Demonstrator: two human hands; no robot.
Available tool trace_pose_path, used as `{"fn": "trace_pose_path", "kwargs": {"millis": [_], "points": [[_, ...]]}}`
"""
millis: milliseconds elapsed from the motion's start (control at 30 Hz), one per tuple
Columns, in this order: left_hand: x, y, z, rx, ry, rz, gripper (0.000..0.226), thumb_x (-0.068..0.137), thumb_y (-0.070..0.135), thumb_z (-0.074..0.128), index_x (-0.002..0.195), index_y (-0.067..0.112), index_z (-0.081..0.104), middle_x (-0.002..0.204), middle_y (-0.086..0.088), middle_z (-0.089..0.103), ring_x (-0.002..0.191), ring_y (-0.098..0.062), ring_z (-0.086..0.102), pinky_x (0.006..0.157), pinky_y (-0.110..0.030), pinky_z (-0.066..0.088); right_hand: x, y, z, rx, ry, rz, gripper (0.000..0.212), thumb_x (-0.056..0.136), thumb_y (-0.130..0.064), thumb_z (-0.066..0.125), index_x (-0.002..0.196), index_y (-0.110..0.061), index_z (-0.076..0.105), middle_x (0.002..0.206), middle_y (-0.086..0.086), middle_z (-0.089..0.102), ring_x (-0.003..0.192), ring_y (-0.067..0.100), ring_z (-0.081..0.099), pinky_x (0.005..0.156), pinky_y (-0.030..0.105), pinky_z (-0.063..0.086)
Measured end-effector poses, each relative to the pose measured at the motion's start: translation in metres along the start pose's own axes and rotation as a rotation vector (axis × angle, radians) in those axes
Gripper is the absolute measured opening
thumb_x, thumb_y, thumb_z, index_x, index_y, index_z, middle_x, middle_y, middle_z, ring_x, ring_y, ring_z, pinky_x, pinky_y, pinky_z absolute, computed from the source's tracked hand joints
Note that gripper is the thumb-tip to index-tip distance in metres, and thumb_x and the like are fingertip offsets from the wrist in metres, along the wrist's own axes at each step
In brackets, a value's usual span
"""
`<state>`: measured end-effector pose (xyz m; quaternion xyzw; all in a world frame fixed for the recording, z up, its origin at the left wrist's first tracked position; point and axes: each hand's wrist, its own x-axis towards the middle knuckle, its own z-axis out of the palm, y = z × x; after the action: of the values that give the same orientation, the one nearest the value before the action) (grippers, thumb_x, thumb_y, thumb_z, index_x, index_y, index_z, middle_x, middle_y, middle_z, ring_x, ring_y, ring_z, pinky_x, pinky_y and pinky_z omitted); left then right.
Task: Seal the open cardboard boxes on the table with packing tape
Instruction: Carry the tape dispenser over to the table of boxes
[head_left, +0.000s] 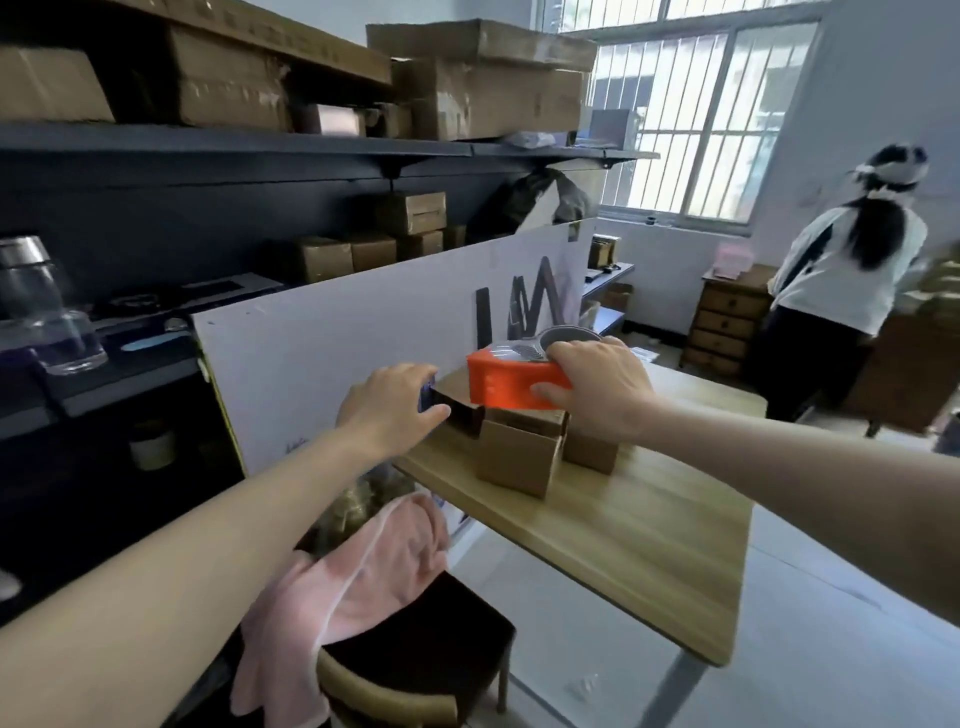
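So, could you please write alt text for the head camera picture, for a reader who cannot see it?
A person's right hand grips an orange tape dispenser over small cardboard boxes on a wooden table, while the left hand pinches a small blue item beside them. A white board stands behind the table; another person stands in the background.

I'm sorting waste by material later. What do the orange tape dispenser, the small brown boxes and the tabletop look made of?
Orange tape dispenser, gripped by the right hand: likely moulded plastic, smooth, uniformly bright, slight sheen. Small brown boxes: cardboard, matte, with creased folds. Tabletop: pale wood or wood-look laminate; grain lines show, which one cannot be told.
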<state>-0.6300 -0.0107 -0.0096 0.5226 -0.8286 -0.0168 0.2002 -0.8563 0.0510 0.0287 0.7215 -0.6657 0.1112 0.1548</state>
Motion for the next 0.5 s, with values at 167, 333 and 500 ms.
{"fn": "trace_pose_path", "kwargs": {"millis": [167, 333, 500], "points": [[-0.006, 0.056, 0.016, -0.042, -0.020, 0.117, 0.053, 0.091, 0.046, 0.057, 0.138, 0.024, 0.046, 0.138, 0.003, 0.053, 0.124, -0.020, 0.049, 0.097, -0.039, 0.045, -0.051, 0.038, -0.009, -0.044, -0.026, 0.101, 0.033, 0.092, -0.050, 0.053, 0.100, -0.018, 0.058, 0.108, 0.002, 0.069, 0.104, 0.025, 0.062, 0.093, 0.037, 0.039], [-0.004, 0.105, 0.023, -0.053, -0.040, 0.195, 0.058, 0.092, 0.046, 0.057, 0.142, 0.023, 0.042, 0.144, 0.001, 0.048, 0.130, -0.022, 0.045, 0.102, -0.042, 0.044, -0.093, 0.073, -0.021, -0.082, -0.016, 0.167, 0.027, 0.092, -0.048, 0.054, 0.090, -0.020, 0.051, 0.107, 0.003, 0.069, 0.103, 0.025, 0.062, 0.090, 0.037, 0.038], [0.005, 0.151, 0.027, -0.069, -0.037, 0.259, 0.058, 0.091, 0.045, 0.059, 0.142, 0.025, 0.042, 0.144, 0.001, 0.048, 0.130, -0.022, 0.045, 0.101, -0.045, 0.046, -0.122, 0.115, -0.032, -0.122, 0.013, 0.227, 0.025, 0.094, -0.046, 0.053, 0.089, -0.022, 0.048, 0.108, 0.001, 0.069, 0.104, 0.024, 0.062, 0.091, 0.037, 0.038]]}}
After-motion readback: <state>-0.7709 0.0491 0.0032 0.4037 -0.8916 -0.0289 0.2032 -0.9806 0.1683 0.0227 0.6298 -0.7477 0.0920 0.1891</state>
